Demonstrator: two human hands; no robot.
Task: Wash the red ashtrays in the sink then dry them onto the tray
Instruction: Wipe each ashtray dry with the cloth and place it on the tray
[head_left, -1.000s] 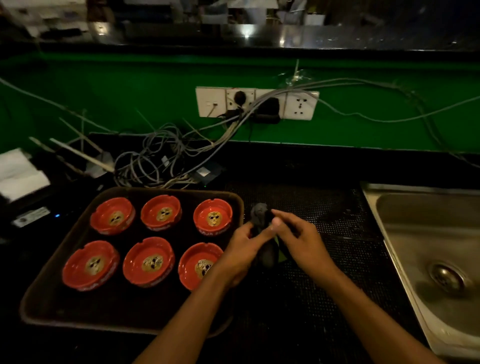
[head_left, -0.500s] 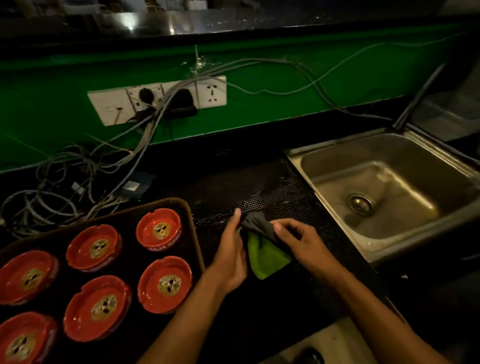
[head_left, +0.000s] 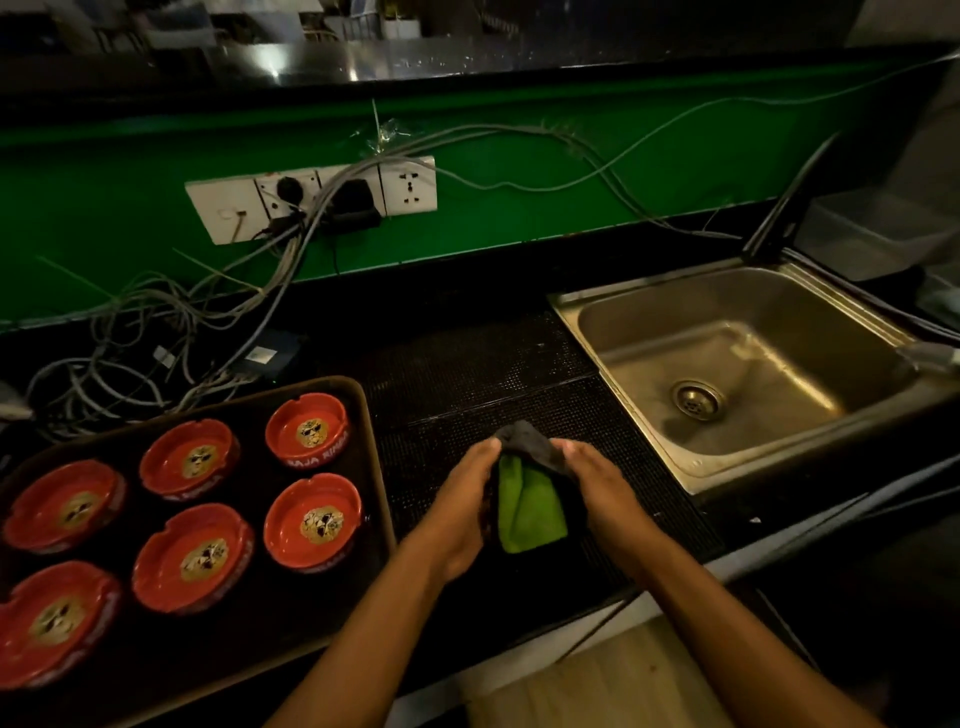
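Your left hand (head_left: 462, 506) and right hand (head_left: 602, 488) each clamp a grip on a soft green-and-grey cloth (head_left: 530, 504) over the counter's perforated black mat (head_left: 467, 374). Six round glossy red ashtrays (head_left: 311, 522) sit on the brown tray (head_left: 371, 467) at the counter's left; steel sink (head_left: 613, 364) at its right.

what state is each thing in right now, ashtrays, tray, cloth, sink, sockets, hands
red ashtrays: six, upright on the tray, none in the sink
tray: on the counter, holds all six
cloth: green and grey, folded, held between both hands over the black mat
sink: nothing in the basin, drain open
wall sockets: two plugs in, right outlet free
left hand: grips the cloth
right hand: grips the cloth
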